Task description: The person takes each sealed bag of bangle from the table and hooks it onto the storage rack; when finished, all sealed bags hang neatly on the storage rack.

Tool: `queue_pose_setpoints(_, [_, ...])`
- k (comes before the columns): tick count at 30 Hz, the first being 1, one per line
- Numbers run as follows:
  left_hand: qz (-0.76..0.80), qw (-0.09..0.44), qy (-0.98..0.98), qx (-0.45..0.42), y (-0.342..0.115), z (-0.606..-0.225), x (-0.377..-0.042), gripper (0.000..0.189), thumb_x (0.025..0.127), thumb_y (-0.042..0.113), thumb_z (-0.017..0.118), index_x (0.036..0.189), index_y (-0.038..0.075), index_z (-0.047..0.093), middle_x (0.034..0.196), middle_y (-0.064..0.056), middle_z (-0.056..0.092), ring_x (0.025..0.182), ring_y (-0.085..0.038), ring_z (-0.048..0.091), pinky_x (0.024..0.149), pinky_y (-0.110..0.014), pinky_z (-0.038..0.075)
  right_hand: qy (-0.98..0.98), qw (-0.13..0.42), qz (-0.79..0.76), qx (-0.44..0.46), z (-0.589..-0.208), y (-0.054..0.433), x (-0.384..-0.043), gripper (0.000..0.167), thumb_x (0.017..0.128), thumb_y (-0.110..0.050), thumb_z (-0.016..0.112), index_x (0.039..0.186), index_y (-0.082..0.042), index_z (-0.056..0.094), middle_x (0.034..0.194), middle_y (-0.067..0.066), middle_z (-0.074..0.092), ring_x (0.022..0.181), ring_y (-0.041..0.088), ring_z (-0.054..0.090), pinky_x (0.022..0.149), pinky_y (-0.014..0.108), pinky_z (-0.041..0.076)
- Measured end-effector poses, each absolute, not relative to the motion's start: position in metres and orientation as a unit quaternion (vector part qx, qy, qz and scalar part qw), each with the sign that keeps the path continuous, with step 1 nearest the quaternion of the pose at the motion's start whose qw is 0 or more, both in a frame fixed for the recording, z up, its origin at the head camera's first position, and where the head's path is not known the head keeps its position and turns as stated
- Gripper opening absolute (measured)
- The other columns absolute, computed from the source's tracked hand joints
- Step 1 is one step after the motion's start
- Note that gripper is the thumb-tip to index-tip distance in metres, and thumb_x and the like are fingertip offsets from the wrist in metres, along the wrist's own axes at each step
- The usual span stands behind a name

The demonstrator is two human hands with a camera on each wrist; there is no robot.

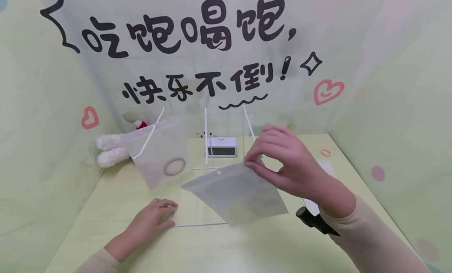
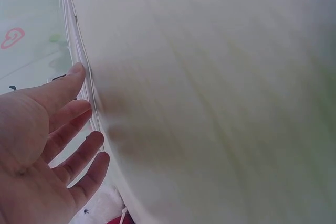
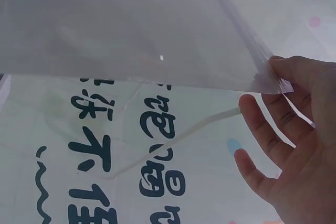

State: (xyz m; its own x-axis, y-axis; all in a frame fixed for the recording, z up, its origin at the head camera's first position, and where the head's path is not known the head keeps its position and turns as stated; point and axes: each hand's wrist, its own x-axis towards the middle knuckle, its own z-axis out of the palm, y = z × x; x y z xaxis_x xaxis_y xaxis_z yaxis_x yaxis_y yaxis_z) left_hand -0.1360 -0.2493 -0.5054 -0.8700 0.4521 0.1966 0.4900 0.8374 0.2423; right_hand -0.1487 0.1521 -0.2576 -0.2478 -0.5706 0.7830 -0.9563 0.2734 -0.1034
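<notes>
My right hand pinches the top corner of a frosted plastic bag between thumb and fingers. The bag hangs tilted, with a small hole near its top edge and something pale yellowish dimly visible inside. Just behind this hand rises a right prong of a white wire rack. A second frosted bag hangs from the rack's left prong, a ring-shaped thing showing through it. Fingers loosely extended, my left hand touches the left side of the rack's base.
Behind the rack stands a white digital clock. A fluffy white plush toy lies at the back left. To the right are an orange ring, a white sheet-like item and a black-handled object, partly under my right forearm.
</notes>
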Motion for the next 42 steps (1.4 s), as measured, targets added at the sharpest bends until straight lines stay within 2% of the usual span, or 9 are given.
queue_pose_setpoints(4, [-0.143, 0.071, -0.957, -0.244, -0.249, -0.506, -0.136, 0.043, 0.082, 0.031, 0.086, 0.120, 0.013, 0.077, 0.129, 0.010, 0.068, 0.117, -0.017, 0.062, 0.096, -0.040, 0.060, -0.736, 0.315, 0.294, 0.522, -0.257, 0.143, -0.153, 0.017, 0.101, -0.027, 0.067, 0.092, -0.015, 0.075, 0.086, -0.009, 0.071, 0.084, 0.007, 0.063, 0.109, 0.040, 0.045])
queue_pose_setpoints(9, [-0.141, 0.081, -0.955, -0.246, -0.248, -0.506, -0.136, 0.043, 0.080, 0.030, 0.087, 0.119, 0.013, 0.077, 0.128, 0.009, 0.069, 0.115, -0.018, 0.063, 0.095, -0.041, 0.061, -0.756, 0.306, 0.282, 0.505, -0.255, 0.136, -0.160, 0.002, 0.092, -0.018, 0.078, 0.093, -0.017, 0.076, 0.086, -0.009, 0.072, 0.084, 0.009, 0.064, 0.108, 0.044, 0.045])
queue_pose_setpoints(13, [-0.139, 0.065, -0.959, -0.238, -0.248, -0.506, -0.135, 0.044, 0.082, 0.032, 0.086, 0.120, 0.013, 0.076, 0.129, 0.009, 0.068, 0.116, -0.017, 0.062, 0.097, -0.040, 0.060, -0.763, 0.307, 0.278, 0.497, -0.256, 0.132, -0.167, 0.009, 0.087, -0.013, 0.082, 0.092, -0.017, 0.077, 0.085, -0.009, 0.072, 0.083, 0.010, 0.064, 0.107, 0.044, 0.046])
queue_pose_setpoints(20, [-0.141, 0.061, -0.959, -0.239, -0.247, -0.505, -0.133, 0.044, 0.082, 0.031, 0.086, 0.121, 0.013, 0.076, 0.130, 0.008, 0.068, 0.117, -0.018, 0.062, 0.095, -0.041, 0.061, -0.773, 0.298, 0.274, 0.489, -0.256, 0.129, -0.175, 0.006, 0.088, -0.015, 0.082, 0.091, -0.018, 0.078, 0.084, -0.010, 0.073, 0.083, 0.008, 0.063, 0.105, 0.042, 0.046])
queue_pose_setpoints(25, [-0.144, 0.074, -0.956, -0.243, -0.246, -0.503, -0.133, 0.043, 0.081, 0.029, 0.087, 0.120, 0.013, 0.077, 0.128, 0.008, 0.069, 0.115, -0.018, 0.063, 0.092, -0.041, 0.062, -0.785, 0.262, 0.281, 0.486, -0.252, 0.131, -0.184, 0.008, 0.087, -0.014, 0.082, 0.093, -0.018, 0.079, 0.085, -0.011, 0.075, 0.084, 0.008, 0.063, 0.103, 0.044, 0.046])
queue_pose_setpoints(33, [-0.136, 0.062, -0.962, -0.228, -0.245, -0.505, -0.133, 0.044, 0.081, 0.032, 0.086, 0.120, 0.014, 0.077, 0.130, 0.008, 0.069, 0.117, -0.019, 0.062, 0.096, -0.041, 0.061, -0.814, 0.190, 0.300, 0.460, -0.251, 0.133, -0.208, 0.006, 0.087, -0.017, 0.084, 0.093, -0.017, 0.081, 0.085, -0.012, 0.076, 0.079, 0.003, 0.064, 0.086, 0.033, 0.045])
queue_pose_setpoints(37, [-0.136, 0.056, -0.963, -0.226, -0.245, -0.505, -0.133, 0.045, 0.082, 0.032, 0.086, 0.121, 0.014, 0.076, 0.131, 0.008, 0.068, 0.118, -0.019, 0.062, 0.096, -0.041, 0.061, -0.815, 0.187, 0.308, 0.454, -0.253, 0.133, -0.218, 0.006, 0.088, -0.016, 0.084, 0.093, -0.016, 0.081, 0.084, -0.011, 0.076, 0.078, 0.006, 0.065, 0.081, 0.031, 0.044])
queue_pose_setpoints(42, [-0.141, 0.069, -0.959, -0.234, -0.245, -0.504, -0.133, 0.044, 0.081, 0.030, 0.087, 0.120, 0.014, 0.077, 0.129, 0.008, 0.069, 0.115, -0.018, 0.063, 0.093, -0.040, 0.062, -0.814, 0.196, 0.317, 0.446, -0.258, 0.132, -0.230, 0.006, 0.088, -0.014, 0.083, 0.093, -0.015, 0.081, 0.083, -0.009, 0.076, 0.078, 0.006, 0.065, 0.084, 0.033, 0.043])
